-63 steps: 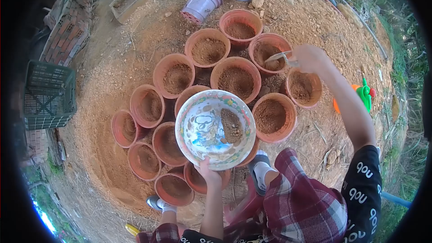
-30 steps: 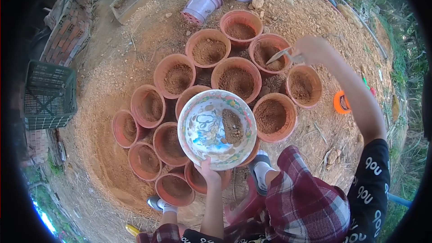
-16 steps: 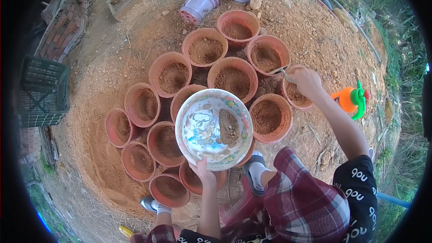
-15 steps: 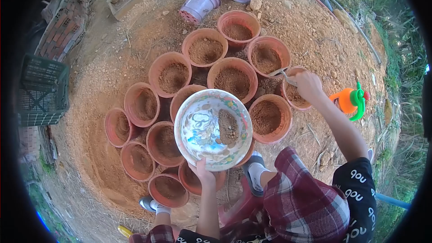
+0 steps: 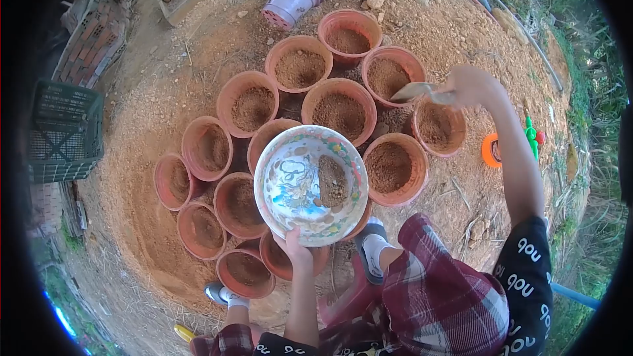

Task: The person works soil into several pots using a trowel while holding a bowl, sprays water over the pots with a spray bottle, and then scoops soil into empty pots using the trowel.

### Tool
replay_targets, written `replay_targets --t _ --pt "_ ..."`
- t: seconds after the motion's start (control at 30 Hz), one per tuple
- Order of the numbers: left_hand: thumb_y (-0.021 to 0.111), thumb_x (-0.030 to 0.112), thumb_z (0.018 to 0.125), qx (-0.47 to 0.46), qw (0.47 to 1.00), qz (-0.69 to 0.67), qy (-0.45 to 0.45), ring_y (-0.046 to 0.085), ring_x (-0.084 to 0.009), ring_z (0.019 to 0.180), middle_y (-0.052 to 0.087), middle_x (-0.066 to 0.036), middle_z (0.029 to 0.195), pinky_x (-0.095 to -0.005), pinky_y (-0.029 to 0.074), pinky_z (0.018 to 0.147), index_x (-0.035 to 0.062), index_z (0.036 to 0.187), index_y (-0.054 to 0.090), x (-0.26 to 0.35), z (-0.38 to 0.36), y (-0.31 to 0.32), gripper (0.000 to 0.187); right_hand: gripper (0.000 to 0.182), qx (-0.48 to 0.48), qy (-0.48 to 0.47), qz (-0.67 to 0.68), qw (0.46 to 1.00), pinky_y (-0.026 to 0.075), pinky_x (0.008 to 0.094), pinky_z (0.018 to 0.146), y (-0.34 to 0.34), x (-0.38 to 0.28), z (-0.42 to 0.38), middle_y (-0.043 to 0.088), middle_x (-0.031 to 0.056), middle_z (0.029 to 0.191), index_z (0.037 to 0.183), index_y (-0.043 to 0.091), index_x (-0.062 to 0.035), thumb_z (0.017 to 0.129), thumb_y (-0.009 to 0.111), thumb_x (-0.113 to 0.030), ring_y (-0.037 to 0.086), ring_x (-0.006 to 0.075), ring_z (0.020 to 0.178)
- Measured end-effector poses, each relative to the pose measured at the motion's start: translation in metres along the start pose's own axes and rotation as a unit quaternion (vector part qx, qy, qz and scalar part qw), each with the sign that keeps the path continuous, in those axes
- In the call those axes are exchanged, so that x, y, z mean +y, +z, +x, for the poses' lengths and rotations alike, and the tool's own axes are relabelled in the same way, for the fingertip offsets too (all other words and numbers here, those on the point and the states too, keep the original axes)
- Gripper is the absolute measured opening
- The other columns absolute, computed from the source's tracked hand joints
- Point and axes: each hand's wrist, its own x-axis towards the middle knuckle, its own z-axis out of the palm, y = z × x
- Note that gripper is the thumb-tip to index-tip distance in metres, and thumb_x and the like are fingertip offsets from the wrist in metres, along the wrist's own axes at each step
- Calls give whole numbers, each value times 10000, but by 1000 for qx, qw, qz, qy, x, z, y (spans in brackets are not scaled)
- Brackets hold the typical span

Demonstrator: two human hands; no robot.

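Note:
My left hand (image 5: 295, 245) grips the near rim of a white patterned bowl (image 5: 290, 188), which has a patch of brown soil (image 5: 333, 183) at its right side. In my right hand (image 5: 469, 87) is a small trowel (image 5: 422, 91), its blade pointing left at the rim of a soil-filled pot (image 5: 394, 74). Just below that hand stands another terracotta-coloured pot (image 5: 440, 126) with soil in it. Several more such pots cluster around the bowl, including one to its right (image 5: 395, 170). The bowl hides parts of the pots beneath it.
Two purple pots (image 5: 293, 1) lie on the dirt at the back. An orange spray bottle (image 5: 492, 150) is partly behind my right forearm. A dark plastic crate (image 5: 64, 128) sits at far left, near stacked bricks (image 5: 92, 43). Grass (image 5: 597, 158) edges the right.
My right hand has risen up and to the right with the trowel, whose blade now shows more broadly. The bowl in my left hand has shifted only slightly.

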Motion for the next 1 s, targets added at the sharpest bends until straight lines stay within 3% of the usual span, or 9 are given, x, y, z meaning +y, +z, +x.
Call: replay_targets --t 0.03,0.17,0.23,0.3,0.47,0.53,0.73,0.93,1.0 --pt "495 150 716 -2 1000 2 1 407 -259 1160 371 -147 1299 -360 328 972 -25 1328 251 -2 0 -2 681 302 -46 -25 -18 998 506 378 597 3 0 16 655 92 737 867 692 -148 567 715 -122 628 274 651" --pt "493 146 715 21 1000 0 -22 426 -256 1138 389 -150 1272 -359 359 944 -20 1321 258 -12 -2 -8 671 197 -32 39 -40 998 508 382 606 36 -11 52 664 108 779 821 693 -146 628 663 -123 631 276 663" --pt "493 144 714 24 1000 -6 -16 435 -255 1127 398 -151 1259 -359 369 935 -19 1313 269 -11 0 -9 660 175 36 41 -53 997 510 384 613 55 -12 37 650 129 742 846 683 -133 703 595 -84 634 286 682" --pt "494 161 711 23 1000 -13 2 447 -252 1109 408 -151 1239 -356 377 927 -18 1304 276 -13 -2 -6 657 235 196 -38 -10 980 508 398 622 91 -11 10 624 145 706 911 660 -145 742 535 -40 632 298 696" --pt "493 194 708 20 996 -49 -69 450 -262 1119 400 -156 1257 -354 380 935 -22 1314 276 -27 0 -23 678 337 191 64 -48 978 504 398 618 118 -31 -23 608 139 692 1029 624 -202 772 492 -30 629 290 691" --pt "493 191 707 19 1000 -14 15 451 -266 1116 405 -158 1255 -357 377 936 -27 1310 284 -13 2 -6 674 369 212 77 -32 974 501 398 613 124 -37 -28 609 142 698 1060 617 -229 780 475 -37 629 285 687" --pt "494 184 702 30 999 19 25 449 -270 1113 408 -158 1252 -358 369 939 -30 1314 277 -22 3 -14 684 455 251 104 41 962 498 397 609 100 -40 -43 604 151 690 1172 558 -271 788 480 -40 626 292 680" --pt "489 174 704 49 998 -32 -31 451 -272 1109 417 -155 1243 -365 365 941 -32 1303 289 -30 1 -21 664 265 297 29 -16 954 486 418 597 81 -13 21 612 154 724 1013 624 -195 805 506 -81 620 303 673" --pt "488 171 704 52 998 -22 -34 447 -271 1115 414 -153 1247 -365 363 943 -31 1300 291 -18 -4 -8 660 120 237 46 95 966 492 395 591 96 11 73 627 162 772 874 650 -143 786 569 -148 622 297 679"
